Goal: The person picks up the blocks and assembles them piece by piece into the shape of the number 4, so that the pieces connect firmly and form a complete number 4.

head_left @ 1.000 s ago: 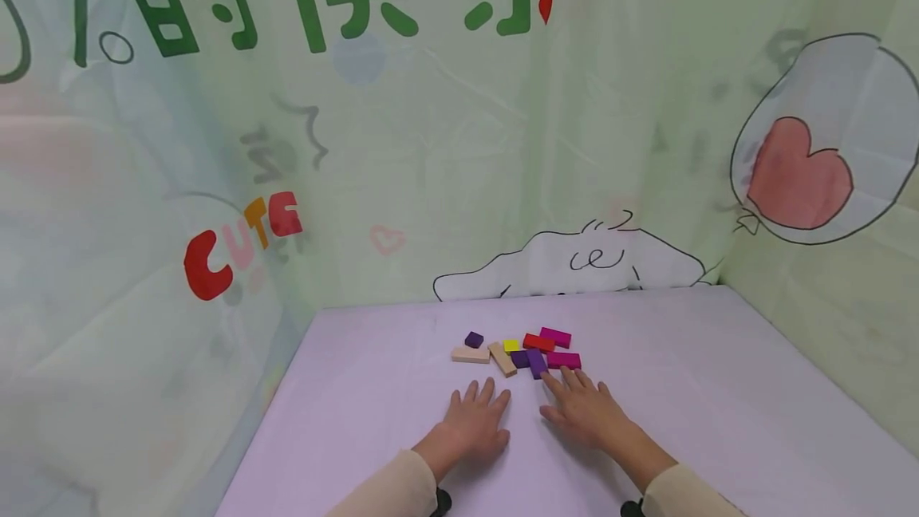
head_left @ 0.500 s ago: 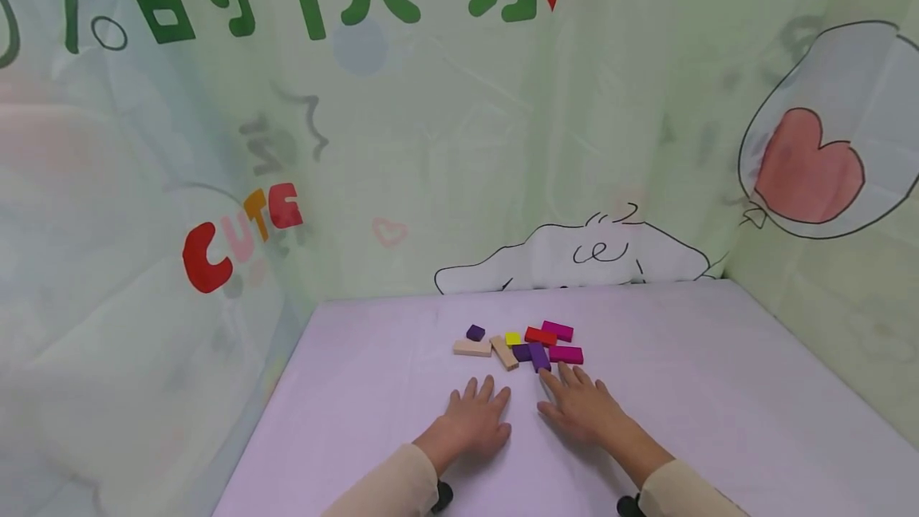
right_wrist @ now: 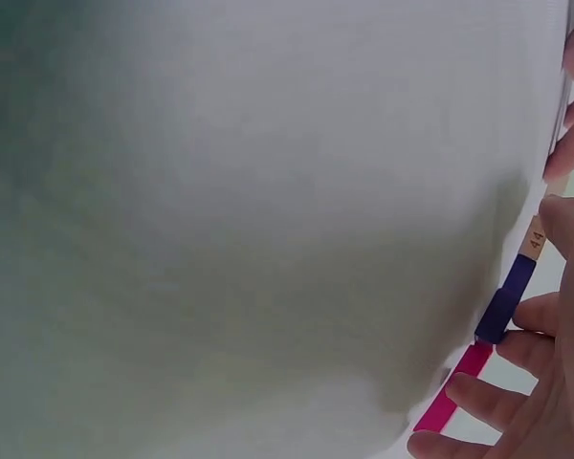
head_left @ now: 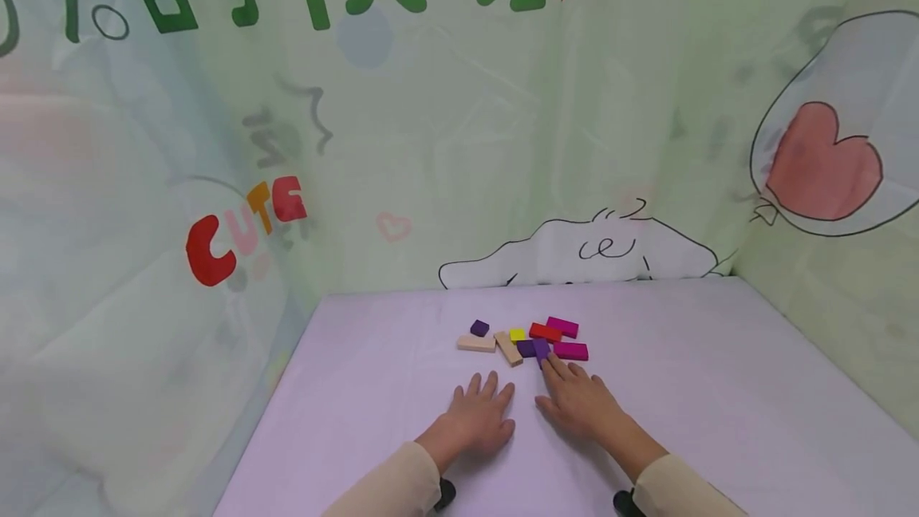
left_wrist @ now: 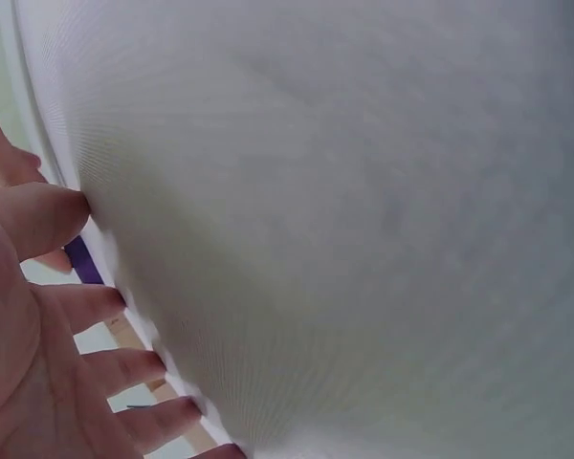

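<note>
My left hand [head_left: 477, 417] rests on the table with its fingers spread, just in front of a slanted tan wooden block [head_left: 508, 348] and a pale tan block [head_left: 476, 344]. Nothing is in its grasp. The right hand [head_left: 580, 401] reaches forward, fingers extended, and its fingertips overlap the near end of a purple block [head_left: 541, 347]. In the right wrist view, two fingers are right at the purple block [right_wrist: 505, 301], and another finger overlaps a magenta block [right_wrist: 452, 392]. Part of the purple block is hidden behind the fingers in the head view.
Around these lie a dark purple block [head_left: 526, 349], a yellow block [head_left: 517, 334], a red block [head_left: 546, 332], another magenta block [head_left: 563, 326] and a small dark purple block [head_left: 479, 328]. Printed curtains [head_left: 402, 142] surround the lilac-covered table [head_left: 373, 389].
The right hand has slid forward and slightly left, so its fingertips now overlap the purple block. The left hand stays in place, and the head view has tilted a little.
</note>
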The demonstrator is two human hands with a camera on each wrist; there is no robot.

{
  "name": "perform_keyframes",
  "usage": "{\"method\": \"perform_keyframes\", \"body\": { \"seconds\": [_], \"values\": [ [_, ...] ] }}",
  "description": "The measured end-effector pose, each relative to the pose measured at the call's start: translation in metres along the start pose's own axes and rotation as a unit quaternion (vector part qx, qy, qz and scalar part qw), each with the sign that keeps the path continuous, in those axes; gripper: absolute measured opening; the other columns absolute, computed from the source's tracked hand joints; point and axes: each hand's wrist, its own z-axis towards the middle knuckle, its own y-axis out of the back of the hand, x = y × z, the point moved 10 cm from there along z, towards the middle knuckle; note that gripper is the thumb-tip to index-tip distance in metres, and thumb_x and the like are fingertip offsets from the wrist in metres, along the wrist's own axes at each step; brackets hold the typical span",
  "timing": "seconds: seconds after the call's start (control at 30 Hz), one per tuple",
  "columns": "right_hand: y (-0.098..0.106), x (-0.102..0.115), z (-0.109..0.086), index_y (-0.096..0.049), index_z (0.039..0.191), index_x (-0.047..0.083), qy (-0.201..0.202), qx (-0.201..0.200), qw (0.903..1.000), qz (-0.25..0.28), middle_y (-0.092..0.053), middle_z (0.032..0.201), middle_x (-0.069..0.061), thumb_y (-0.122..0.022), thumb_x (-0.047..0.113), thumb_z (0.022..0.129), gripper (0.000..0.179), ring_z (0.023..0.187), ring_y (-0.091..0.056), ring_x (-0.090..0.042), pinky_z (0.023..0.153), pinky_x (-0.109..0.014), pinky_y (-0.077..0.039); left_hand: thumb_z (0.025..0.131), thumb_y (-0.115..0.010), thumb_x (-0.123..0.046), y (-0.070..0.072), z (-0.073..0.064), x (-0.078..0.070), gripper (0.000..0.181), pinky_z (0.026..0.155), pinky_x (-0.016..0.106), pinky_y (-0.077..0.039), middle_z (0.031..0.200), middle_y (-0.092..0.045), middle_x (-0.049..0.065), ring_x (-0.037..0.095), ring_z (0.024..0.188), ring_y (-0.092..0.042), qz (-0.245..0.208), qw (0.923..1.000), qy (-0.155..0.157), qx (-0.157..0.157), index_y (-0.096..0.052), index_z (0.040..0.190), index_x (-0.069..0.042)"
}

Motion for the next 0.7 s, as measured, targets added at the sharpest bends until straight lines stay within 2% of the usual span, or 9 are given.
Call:
{"method": "perform_keyframes", "body": {
  "seconds": [0.17,0.4,0.7],
  "values": [
    [0.000,0.001,-0.003,-0.043,0.155,0.003,-0.003,0.003,1.0000,-0.007,-0.039,0.163,-0.020,-0.069,0.047,0.096,0.078,0.144,-0.042,-0.051,0.108,-0.074,-0.038,0.104,-0.051,-0.053,-0.002,0.003,0.001,0.062,0.121,0.059,-0.033,0.171,-0.028,0.003,0.034,0.156,-0.029,-0.001,1.0000,0.003,0.001,-0.037,0.161,-0.031],
    [-0.001,0.005,-0.011,-0.046,0.153,0.000,-0.002,0.003,0.9999,-0.012,-0.042,0.161,-0.021,-0.069,0.045,0.096,0.077,0.142,-0.045,-0.050,0.107,-0.073,-0.040,0.105,-0.048,-0.052,-0.015,0.008,0.001,0.061,0.122,0.060,-0.032,0.171,-0.027,0.003,0.034,0.157,-0.028,-0.003,1.0000,0.005,0.005,-0.035,0.162,-0.031],
    [0.005,0.011,-0.018,-0.049,0.150,-0.001,0.003,-0.001,0.9998,-0.018,-0.045,0.159,-0.022,-0.071,0.046,0.095,0.075,0.140,-0.048,-0.047,0.106,-0.070,-0.043,0.104,-0.051,-0.052,-0.003,0.002,-0.002,0.063,0.120,0.058,-0.035,0.170,-0.030,0.004,0.034,0.155,-0.031,0.010,0.9999,0.004,-0.004,-0.037,0.161,-0.028]
  ]
}}
